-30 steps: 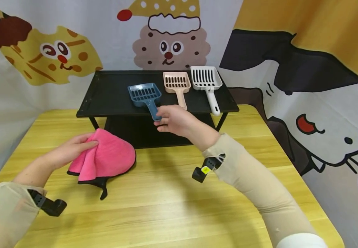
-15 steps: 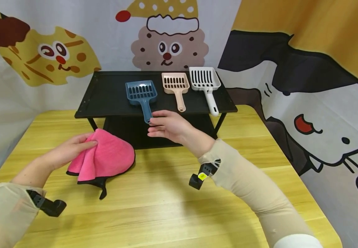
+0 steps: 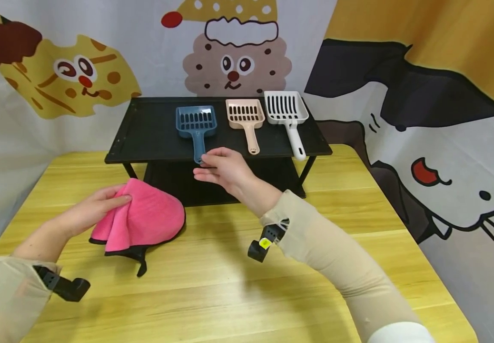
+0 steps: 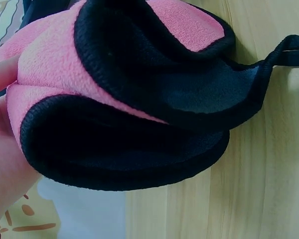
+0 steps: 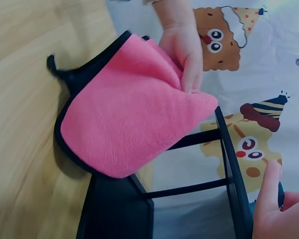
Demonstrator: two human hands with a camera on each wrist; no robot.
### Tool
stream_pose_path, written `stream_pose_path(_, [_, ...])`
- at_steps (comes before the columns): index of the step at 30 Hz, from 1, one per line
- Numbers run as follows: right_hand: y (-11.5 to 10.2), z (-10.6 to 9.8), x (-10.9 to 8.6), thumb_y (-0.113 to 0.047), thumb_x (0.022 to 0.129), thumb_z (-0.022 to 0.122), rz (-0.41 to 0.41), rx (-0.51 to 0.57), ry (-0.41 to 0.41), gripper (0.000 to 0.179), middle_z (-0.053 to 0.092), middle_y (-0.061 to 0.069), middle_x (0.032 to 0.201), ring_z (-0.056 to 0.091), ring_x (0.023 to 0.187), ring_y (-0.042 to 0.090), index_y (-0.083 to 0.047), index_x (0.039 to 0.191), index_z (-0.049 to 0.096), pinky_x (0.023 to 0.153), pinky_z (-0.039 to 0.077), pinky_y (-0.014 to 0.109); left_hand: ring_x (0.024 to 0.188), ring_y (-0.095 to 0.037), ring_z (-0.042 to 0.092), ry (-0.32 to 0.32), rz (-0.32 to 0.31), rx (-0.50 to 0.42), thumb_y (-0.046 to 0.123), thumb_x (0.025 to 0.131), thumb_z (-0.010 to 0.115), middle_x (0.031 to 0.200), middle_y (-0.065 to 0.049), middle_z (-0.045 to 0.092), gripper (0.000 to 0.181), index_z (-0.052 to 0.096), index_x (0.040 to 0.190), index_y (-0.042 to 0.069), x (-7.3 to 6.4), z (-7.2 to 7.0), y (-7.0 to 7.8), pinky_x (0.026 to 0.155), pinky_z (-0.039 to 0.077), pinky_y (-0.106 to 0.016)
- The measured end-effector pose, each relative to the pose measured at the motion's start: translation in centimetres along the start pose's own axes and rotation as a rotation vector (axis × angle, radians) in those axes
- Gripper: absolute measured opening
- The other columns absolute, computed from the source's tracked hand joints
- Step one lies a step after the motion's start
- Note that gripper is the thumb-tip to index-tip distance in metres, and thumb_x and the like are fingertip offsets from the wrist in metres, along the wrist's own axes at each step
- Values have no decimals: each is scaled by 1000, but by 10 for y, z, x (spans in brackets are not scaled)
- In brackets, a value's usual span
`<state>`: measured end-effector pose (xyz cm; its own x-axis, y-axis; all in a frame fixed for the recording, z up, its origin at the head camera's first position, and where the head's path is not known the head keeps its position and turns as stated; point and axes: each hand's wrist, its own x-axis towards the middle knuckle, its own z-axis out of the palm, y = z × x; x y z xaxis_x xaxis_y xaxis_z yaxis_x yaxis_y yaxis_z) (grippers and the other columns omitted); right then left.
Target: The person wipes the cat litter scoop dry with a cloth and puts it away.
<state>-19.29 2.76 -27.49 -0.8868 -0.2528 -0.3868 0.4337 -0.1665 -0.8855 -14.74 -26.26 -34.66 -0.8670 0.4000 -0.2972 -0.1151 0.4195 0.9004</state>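
Observation:
My left hand (image 3: pixel 94 209) pinches a pink cloth (image 3: pixel 154 216) with black edging and a small black loop, gathered at its top so it hangs in folds over the table. The left wrist view shows the cloth's dark underside (image 4: pixel 124 139). On top of a black rack, my right hand (image 3: pixel 230 174) pinches the handle end of a blue slotted litter scoop (image 3: pixel 196 123) between thumb and fingers. The scoop's handle juts toward me over the rack's front edge. In the right wrist view, only the thumb (image 5: pixel 270 186) and part of the hand show.
To the right of the blue scoop lie a beige litter scoop (image 3: pixel 245 114) and a white one (image 3: pixel 287 109), handles forward. The low black rack (image 3: pixel 144 138) has a lower shelf (image 3: pixel 178 190) and stands on a wooden table (image 3: pixel 212 286). Printed curtains (image 3: pixel 153 52) hang close behind.
The blue scoop has turned from slanted to nearly straight and shifted slightly back and left on the rack. My right hand has moved left with its handle. The left hand and cloth stay nearly still.

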Motion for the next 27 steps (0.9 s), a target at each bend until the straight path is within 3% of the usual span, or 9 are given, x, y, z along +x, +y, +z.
stream_pose_path(3, [0, 2, 3, -3, 93, 52, -3, 60, 3, 5, 56, 12, 89, 65, 97, 30, -4, 98, 52, 91, 50, 38, 79, -8, 61, 1, -4, -5, 24, 102, 36, 95, 10, 57, 51, 24, 140, -8, 0, 0, 0, 73, 52, -22])
stream_pose_path(5, [1, 4, 5, 0, 92, 53, -13, 83, 5, 8, 57, 12, 91, 64, 100, 30, -3, 99, 52, 92, 50, 39, 79, -8, 61, 2, -7, -6, 24, 102, 36, 95, 10, 57, 50, 24, 139, -8, 0, -1, 0, 73, 53, -22])
stream_pose_path(11, [6, 4, 10, 3, 88, 58, -79, 24, 20, 13, 63, 23, 106, 65, 70, 15, -2, 98, 52, 85, 53, 37, 82, -6, 60, 6, -3, -1, 24, 102, 36, 97, 13, 57, 53, 20, 143, -7, 0, -1, -1, 75, 52, -20])
stream_pose_path(14, [6, 4, 13, 1, 88, 60, -120, -30, 42, 10, 61, 29, 115, 64, 62, 12, -3, 94, 53, 78, 55, 36, 83, -5, 59, 9, -2, 5, 24, 102, 36, 99, 14, 56, 55, 19, 144, -7, -1, -1, -2, 75, 51, -20])
stream_pose_path(16, [6, 3, 15, -1, 88, 60, -138, -47, 56, 8, 62, 28, 112, 64, 61, 12, -3, 94, 54, 75, 56, 35, 83, -5, 59, 10, -3, 5, 25, 102, 36, 99, 13, 56, 55, 19, 144, -7, -1, -1, -2, 75, 51, -20])
stream_pose_path(19, [5, 2, 17, -3, 90, 59, -140, -40, 60, 13, 65, 24, 107, 66, 66, 14, -1, 102, 54, 76, 56, 34, 84, -4, 58, 12, -2, 3, 25, 102, 36, 100, 14, 55, 55, 19, 143, -7, -1, -1, -2, 76, 51, -19])
stream_pose_path(24, [0, -2, 15, -6, 94, 52, -110, 4, 14, 27, 63, 22, 116, 68, 92, 26, 2, 120, 48, 85, 53, 37, 86, -2, 57, 34, -10, 18, 25, 102, 36, 100, 17, 54, 56, 19, 144, -7, -4, -5, -6, 76, 50, -18])
stream_pose_path(27, [-1, -6, 9, -8, 96, 49, -88, 11, -15, 28, 62, 21, 116, 67, 93, 27, 2, 123, 46, 88, 52, 39, 83, -4, 58, 67, 3, 29, 23, 101, 37, 96, 15, 56, 45, 31, 139, 0, -8, -10, -9, 73, 51, -19])
